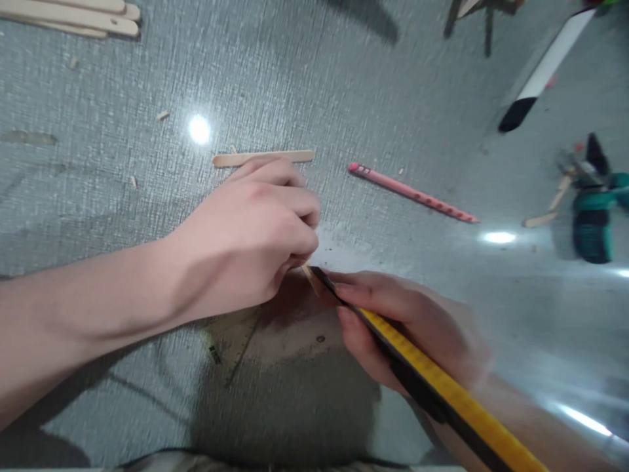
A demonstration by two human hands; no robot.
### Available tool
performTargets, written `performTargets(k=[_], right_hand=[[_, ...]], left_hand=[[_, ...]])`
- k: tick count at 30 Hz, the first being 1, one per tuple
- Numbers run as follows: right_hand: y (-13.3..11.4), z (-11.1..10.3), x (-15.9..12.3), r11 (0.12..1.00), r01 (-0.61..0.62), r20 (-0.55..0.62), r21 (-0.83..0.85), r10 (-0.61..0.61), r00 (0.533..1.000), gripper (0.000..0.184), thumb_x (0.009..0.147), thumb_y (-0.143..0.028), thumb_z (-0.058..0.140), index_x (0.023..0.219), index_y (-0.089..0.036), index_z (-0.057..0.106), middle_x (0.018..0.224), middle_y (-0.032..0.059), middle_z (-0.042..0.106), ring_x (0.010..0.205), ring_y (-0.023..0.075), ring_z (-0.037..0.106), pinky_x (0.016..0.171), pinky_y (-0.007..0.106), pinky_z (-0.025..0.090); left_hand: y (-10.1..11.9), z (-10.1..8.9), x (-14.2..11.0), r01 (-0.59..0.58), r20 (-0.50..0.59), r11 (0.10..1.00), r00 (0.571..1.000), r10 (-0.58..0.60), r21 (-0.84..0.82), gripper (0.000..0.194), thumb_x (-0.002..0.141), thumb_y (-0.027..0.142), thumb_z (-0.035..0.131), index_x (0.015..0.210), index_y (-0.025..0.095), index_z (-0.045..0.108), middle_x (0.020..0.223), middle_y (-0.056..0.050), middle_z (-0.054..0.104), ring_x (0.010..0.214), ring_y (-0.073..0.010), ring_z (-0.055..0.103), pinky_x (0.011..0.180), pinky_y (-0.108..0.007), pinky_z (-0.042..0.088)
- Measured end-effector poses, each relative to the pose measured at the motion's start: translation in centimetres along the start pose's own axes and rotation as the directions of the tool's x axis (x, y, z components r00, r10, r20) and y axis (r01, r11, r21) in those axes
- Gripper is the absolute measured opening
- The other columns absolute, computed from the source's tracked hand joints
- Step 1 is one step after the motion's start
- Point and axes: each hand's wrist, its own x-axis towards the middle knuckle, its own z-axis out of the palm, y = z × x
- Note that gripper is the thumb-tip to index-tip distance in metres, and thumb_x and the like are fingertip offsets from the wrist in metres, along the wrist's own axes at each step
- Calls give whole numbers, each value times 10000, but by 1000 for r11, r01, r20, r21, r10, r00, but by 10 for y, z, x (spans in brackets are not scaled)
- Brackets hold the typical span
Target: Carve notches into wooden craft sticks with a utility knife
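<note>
My left hand (255, 236) is closed, fingers curled and pinching a small piece of wooden stick (310, 276) against the grey table. My right hand (407, 328) grips a yellow and black utility knife (442, 387), whose tip touches that wooden piece right beside my left fingertips. A transparent set square (236, 341) lies under my left wrist, partly hidden. One flat wooden craft stick (263, 158) lies just beyond my left knuckles.
A pink pencil (413, 193) lies to the right of the stick. Several craft sticks (73, 16) are stacked at the far left corner. A green-handled tool (592, 216) and a black and white ruler-like bar (545, 69) lie at the right. Wood chips are scattered about.
</note>
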Motion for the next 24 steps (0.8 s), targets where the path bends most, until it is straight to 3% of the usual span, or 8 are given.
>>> performTargets(k=[8, 17, 21, 24], right_hand=[[-1, -4, -1, 1000, -19, 16, 4, 19, 1000, 320, 846, -87, 596, 1096, -287, 608, 973, 8, 777, 784, 206, 765, 651, 308, 664], [-3, -2, 2, 1000, 24, -10, -12, -25, 1000, 281, 837, -63, 579, 1046, -248, 611, 896, 6, 774, 732, 179, 755, 627, 253, 640], [-4, -3, 1, 998, 9, 74, -55, -5, 997, 316, 824, -74, 617, 1087, -250, 605, 918, 14, 772, 804, 191, 761, 672, 242, 633], [-2, -1, 0, 999, 34, 11, -29, -34, 999, 303, 835, -82, 593, 1089, -245, 613, 885, 18, 769, 792, 181, 756, 667, 232, 624]], left_hand=[[0, -1, 2, -7, 12, 1000, 1000, 7, -13, 338, 893, 189, 477, 644, 236, 700, 749, 38, 619, 870, -156, 545, 999, -429, 458], [1, -1, 1, -9, 17, 999, 1000, 9, -39, 303, 878, 151, 526, 628, 222, 683, 771, 26, 647, 874, -174, 538, 951, -416, 457], [5, -3, 2, 39, 43, 999, 998, -38, -22, 322, 895, 176, 498, 652, 221, 704, 765, 20, 635, 884, -167, 539, 880, -372, 474], [6, -5, 3, 64, 71, 998, 995, -63, -8, 330, 903, 209, 487, 660, 221, 710, 753, 24, 626, 903, -169, 552, 872, -370, 472]])
